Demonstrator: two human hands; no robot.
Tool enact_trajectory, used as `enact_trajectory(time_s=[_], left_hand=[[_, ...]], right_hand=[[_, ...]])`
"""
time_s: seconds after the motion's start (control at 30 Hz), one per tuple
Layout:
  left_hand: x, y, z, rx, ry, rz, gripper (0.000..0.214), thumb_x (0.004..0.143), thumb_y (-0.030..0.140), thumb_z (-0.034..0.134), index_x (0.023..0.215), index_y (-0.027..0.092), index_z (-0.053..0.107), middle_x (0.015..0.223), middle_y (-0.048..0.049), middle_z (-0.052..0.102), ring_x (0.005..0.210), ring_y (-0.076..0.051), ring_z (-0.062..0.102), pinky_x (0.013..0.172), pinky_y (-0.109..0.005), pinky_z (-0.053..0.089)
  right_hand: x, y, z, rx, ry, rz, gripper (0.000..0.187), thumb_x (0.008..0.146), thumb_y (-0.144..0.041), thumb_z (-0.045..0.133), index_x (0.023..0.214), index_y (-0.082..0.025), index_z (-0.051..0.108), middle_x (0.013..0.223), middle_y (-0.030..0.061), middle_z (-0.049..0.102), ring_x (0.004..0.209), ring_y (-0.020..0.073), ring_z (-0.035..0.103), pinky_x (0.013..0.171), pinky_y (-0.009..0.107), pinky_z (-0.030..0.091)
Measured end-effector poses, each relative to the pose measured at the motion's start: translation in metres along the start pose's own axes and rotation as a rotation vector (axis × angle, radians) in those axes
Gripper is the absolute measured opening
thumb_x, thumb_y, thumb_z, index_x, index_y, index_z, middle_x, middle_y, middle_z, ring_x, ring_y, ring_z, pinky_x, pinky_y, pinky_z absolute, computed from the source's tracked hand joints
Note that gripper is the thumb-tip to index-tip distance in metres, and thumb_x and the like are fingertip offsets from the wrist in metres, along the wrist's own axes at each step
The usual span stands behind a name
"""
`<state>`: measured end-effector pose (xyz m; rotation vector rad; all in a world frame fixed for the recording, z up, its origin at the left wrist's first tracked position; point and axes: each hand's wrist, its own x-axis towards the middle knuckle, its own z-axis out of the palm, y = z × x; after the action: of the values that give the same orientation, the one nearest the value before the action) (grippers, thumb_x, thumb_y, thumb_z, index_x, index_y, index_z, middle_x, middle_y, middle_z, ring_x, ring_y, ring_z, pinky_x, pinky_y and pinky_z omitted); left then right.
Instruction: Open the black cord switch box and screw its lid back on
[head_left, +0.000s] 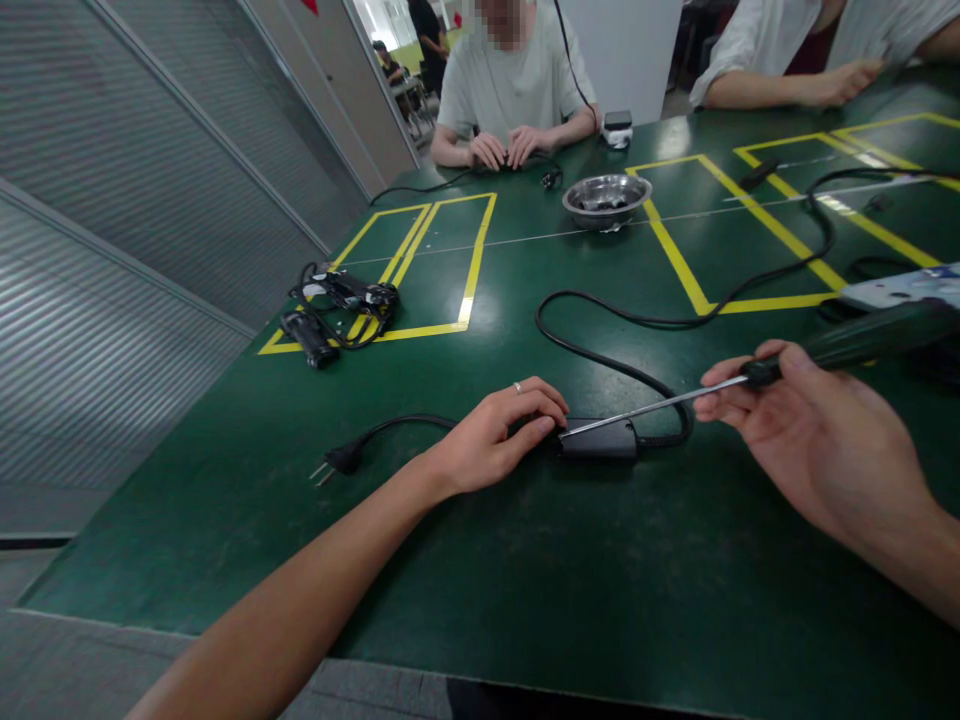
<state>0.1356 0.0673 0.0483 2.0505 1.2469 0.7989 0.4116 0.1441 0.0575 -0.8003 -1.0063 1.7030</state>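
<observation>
Black box (601, 444) is on the tabletop (570, 570), and from over here I'd worry the right hand (832, 440), gripping a screwdriver (761, 372) at such a low slant, skids its tip into the left hand (491, 430) curled at the box's end (can't tell how tight), or the looped cord (600, 361) tugs the box crooked.
</observation>
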Motion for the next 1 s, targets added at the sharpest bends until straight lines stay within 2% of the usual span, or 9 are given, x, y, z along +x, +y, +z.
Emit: enact_trajectory(time_s=[0.23,1.0], left_hand=[[0.0003,0.0000,-0.0003,-0.003,0.007,-0.015,0.021,0.099,0.023,0.042,0.098,0.015,0.062,0.109,-0.0088,0.060,0.102,-0.018,0.057,0.092,-0.035,0.045],[0.0002,-0.0036,0.0012,-0.017,0.013,-0.027,0.025,0.099,0.026,0.041,0.092,0.015,0.061,0.109,-0.0092,0.061,0.099,-0.018,0.058,0.089,-0.035,0.046]], right_hand=[[-0.0010,-0.0004,-0.0003,-0.007,-0.040,0.013,0.016,0.091,-0.030,0.050,0.088,-0.022,0.064,0.088,0.0065,0.071,0.080,0.0182,0.069,0.073,0.034,0.060],[-0.0005,-0.0015,-0.0011,-0.004,-0.057,0.014,0.017,0.092,-0.030,0.049,0.088,-0.022,0.063,0.090,0.0060,0.071,0.079,0.0174,0.068,0.074,0.035,0.059]])
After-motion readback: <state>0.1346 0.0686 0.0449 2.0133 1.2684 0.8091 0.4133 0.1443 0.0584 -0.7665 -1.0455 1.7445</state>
